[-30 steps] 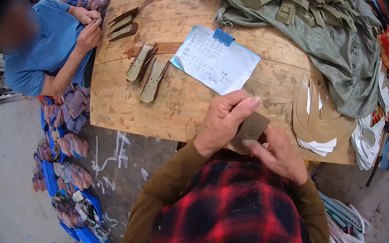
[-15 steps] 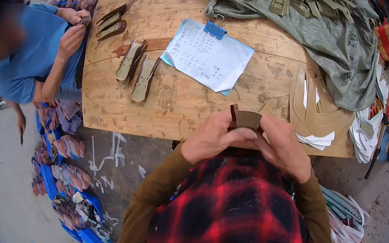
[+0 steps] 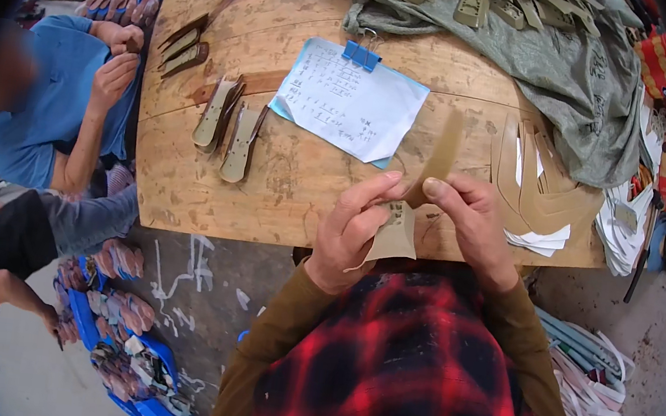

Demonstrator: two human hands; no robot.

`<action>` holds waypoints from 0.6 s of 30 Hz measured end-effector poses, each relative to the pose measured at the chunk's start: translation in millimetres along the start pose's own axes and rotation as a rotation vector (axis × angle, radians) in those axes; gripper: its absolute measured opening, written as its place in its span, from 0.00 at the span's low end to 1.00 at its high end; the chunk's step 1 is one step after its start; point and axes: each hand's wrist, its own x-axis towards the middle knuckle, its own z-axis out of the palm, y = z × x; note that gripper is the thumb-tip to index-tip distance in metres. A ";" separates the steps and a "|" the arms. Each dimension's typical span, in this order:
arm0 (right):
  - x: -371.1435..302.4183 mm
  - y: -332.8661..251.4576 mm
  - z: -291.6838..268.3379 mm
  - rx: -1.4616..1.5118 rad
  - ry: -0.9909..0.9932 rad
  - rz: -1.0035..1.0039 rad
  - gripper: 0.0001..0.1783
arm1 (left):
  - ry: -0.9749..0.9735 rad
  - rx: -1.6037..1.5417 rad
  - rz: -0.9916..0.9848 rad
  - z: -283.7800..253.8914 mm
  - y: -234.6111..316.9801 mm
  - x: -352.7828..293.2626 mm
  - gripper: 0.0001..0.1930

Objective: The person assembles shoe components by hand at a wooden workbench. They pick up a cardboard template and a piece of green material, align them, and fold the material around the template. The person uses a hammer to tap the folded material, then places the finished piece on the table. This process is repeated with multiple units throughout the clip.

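At the table's front edge, my left hand [image 3: 343,233] is closed on an olive-tan cut piece [image 3: 396,236] that looks like leather or synthetic, with small dark marks near its top edge. Between thumb and fingers, my right hand [image 3: 474,225] pinches a tan curved strip [image 3: 442,151], which stands up above the hands. The strip's lower end meets the olive-tan piece between my hands; whether they are joined is hidden. To the right lie flat curved tan strips [image 3: 520,206] among white paper. Left of my hands rest folded olive pieces [image 3: 238,146] with dark brown edges.
A written sheet [image 3: 354,102] with a blue clip lies mid-table. Grey-green cloth [image 3: 563,95] carrying many olive pieces [image 3: 491,3] covers the far right. At left, a person in a blue shirt [image 3: 65,84] handles something small; another person in black [image 3: 7,251] reaches beside bundles [image 3: 121,307] on the floor.
The curved piece held low between both hands is now turned, with a tan strip raised upright and an olive-tan piece showing below. The person in black has come further into view.
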 end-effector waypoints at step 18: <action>-20.0 -0.5 29.5 -0.296 0.333 -0.194 0.11 | -0.045 0.314 -0.058 24.2 -19.5 -14.1 0.18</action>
